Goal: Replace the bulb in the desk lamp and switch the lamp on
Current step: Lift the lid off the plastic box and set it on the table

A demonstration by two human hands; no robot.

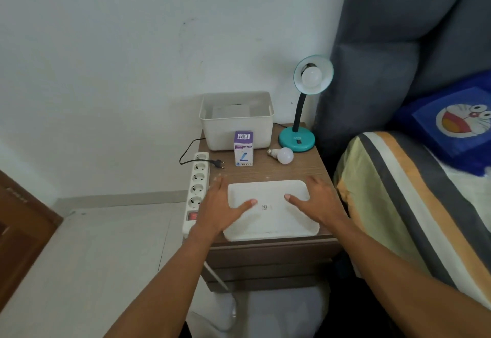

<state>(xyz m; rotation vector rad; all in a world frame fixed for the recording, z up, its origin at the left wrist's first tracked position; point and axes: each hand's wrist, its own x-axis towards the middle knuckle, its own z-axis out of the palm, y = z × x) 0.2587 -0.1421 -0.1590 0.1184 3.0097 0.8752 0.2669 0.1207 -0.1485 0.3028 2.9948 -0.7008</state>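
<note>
From the head view, a white tray (271,220) is seen at the front of the wooden nightstand (305,170). The left hand (221,208) is laid flat at the tray's left edge, fingers spread, thumb resting on the tray; nothing is grasped. The right hand (317,200) is laid likewise at the tray's right edge, released and flat. Behind the tray, a loose bulb (282,155) is found lying on its side. Just behind that, the teal desk lamp (300,135) stands, a fitted bulb (311,76) seated in its shade. Left of the loose bulb, a bulb box (243,149) stands upright before a white bin (236,121). The lamp's plug (218,163) lies unplugged beside the power strip (198,188), left of the tray.
</note>
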